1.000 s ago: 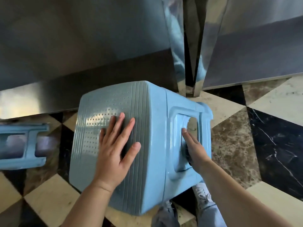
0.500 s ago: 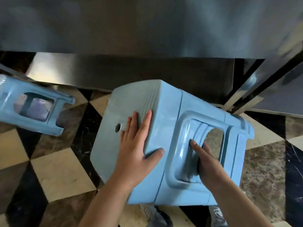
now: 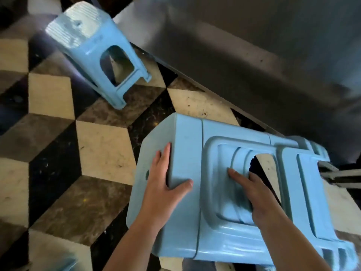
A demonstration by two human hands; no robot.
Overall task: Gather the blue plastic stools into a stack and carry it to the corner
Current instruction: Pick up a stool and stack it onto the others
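My left hand [image 3: 166,184] lies flat on the seat, thumb hooked over its edge, and my right hand [image 3: 254,194] grips through the side opening of the nested stools [image 3: 224,192], tipped sideways near me. I've swung left, so the lone stool [image 3: 97,49] now stands far left, next to gather. The grey wall [image 3: 254,55] crowds the right; checkered floor [image 3: 101,149] lies open between us.

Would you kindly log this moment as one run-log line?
stage: carrying | left hand: flat on stack seat | right hand: grips side opening | stool stack: tilted, held | loose stool: on floor
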